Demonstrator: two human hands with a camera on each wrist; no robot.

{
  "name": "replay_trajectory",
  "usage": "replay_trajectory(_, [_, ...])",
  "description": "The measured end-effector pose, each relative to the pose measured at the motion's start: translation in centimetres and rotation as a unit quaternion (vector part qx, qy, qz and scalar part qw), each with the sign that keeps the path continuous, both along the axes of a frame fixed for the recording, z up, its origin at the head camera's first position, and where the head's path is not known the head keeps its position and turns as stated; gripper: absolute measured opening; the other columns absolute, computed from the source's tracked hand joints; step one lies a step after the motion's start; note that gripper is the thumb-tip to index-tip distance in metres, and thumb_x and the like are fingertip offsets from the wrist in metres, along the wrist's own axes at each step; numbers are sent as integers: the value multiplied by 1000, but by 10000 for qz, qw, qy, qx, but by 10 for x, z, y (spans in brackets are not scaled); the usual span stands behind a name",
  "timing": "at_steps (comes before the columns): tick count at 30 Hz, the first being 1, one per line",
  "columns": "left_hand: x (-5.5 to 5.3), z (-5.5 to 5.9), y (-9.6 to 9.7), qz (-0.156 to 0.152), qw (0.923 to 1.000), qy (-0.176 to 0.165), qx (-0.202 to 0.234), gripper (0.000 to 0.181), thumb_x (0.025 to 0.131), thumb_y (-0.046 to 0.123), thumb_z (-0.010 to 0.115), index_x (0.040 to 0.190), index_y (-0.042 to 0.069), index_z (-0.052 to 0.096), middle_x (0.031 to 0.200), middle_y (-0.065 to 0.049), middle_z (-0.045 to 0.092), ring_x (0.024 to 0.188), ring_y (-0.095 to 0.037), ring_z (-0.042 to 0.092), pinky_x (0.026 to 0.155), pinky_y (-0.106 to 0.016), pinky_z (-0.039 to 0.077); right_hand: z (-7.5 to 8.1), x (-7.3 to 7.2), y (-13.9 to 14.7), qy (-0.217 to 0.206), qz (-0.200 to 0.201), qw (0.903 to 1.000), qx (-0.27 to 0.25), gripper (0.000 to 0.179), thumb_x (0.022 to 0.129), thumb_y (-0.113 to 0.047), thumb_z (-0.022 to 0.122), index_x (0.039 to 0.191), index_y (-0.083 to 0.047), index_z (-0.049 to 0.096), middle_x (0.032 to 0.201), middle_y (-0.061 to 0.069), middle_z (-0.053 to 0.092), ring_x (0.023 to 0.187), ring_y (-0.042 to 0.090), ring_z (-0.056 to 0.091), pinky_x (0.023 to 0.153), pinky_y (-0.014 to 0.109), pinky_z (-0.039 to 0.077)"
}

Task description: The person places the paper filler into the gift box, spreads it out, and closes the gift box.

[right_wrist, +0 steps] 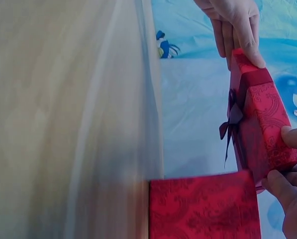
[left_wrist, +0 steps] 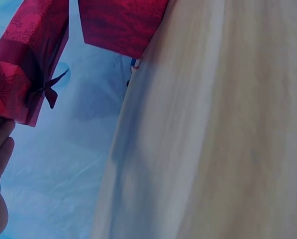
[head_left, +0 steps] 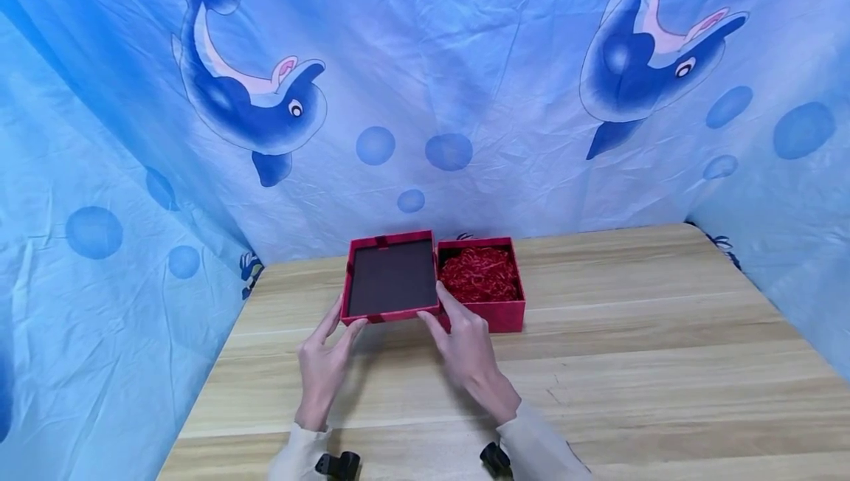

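A red patterned box lid (head_left: 392,278) with a dark inside faces up in the head view, held raised above the table. My left hand (head_left: 322,367) grips its near left corner, thumb on the front side. At the near right corner my right hand (head_left: 468,348) pinches it between thumb and fingers. A dark ribbon bow (right_wrist: 234,115) hangs from the lid's outer face in the right wrist view. Just right of the lid stands the red box base (head_left: 494,316), filled with red shredded paper (head_left: 479,274); the lid and right hand overlap its left edge.
The wood-grain table (head_left: 631,363) stretches off to the right. Behind it hangs a blue curtain (head_left: 412,60) with dolphins and bubbles, which also closes off both sides. The box base stands near the table's back edge.
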State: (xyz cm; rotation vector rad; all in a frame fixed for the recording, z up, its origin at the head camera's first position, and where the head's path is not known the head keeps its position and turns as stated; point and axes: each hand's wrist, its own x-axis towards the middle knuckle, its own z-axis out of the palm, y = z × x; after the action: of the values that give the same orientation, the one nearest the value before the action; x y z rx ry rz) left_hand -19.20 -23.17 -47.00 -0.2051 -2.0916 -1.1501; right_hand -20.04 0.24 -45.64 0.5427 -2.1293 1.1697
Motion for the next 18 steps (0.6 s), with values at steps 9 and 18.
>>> replay_trajectory(9, [-13,4,22,-207,9979,618,-70,61,79,2,89,136,6,69,124,-13,70,109,-33,70,97,-13,46,3,-3,21,-9,-143,9998,-103,63,86,-13,86,140,7,60,133,24,63,72,20,73,84,39,60])
replay_trajectory(18, [-21,2,44,-297,9982,506,-85,63,81,8,89,140,5,65,131,-11,67,117,-29,67,98,-18,48,5,-6,41,27,-332,9994,-66,62,85,-12,87,138,8,61,132,26,64,65,17,69,81,39,61])
